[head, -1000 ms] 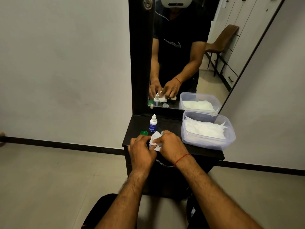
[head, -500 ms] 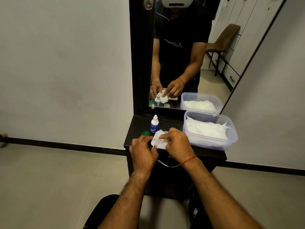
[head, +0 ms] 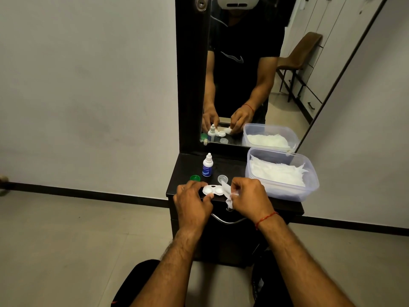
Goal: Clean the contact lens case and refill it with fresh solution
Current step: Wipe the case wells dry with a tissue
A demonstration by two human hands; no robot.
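A white two-well contact lens case (head: 213,190) lies open-topped near the front edge of the dark dresser top (head: 232,167). My left hand (head: 192,202) grips its left end. My right hand (head: 251,199) pinches a crumpled white tissue (head: 228,193) just right of the case. A green cap (head: 195,178) and a clear cap (head: 222,179) lie loose behind the case. The small white solution bottle with a blue label (head: 207,166) stands upright behind them.
A clear plastic tub of white tissues (head: 283,173) fills the right side of the dresser top. A tall mirror (head: 243,69) rises at the back, reflecting the scene. A metal drawer handle (head: 228,220) hangs under the front edge. Grey floor surrounds the dresser.
The tissue covered the case before; my right hand has drawn it off to the right, leaving both wells of the case uncovered. My left hand still holds the case.
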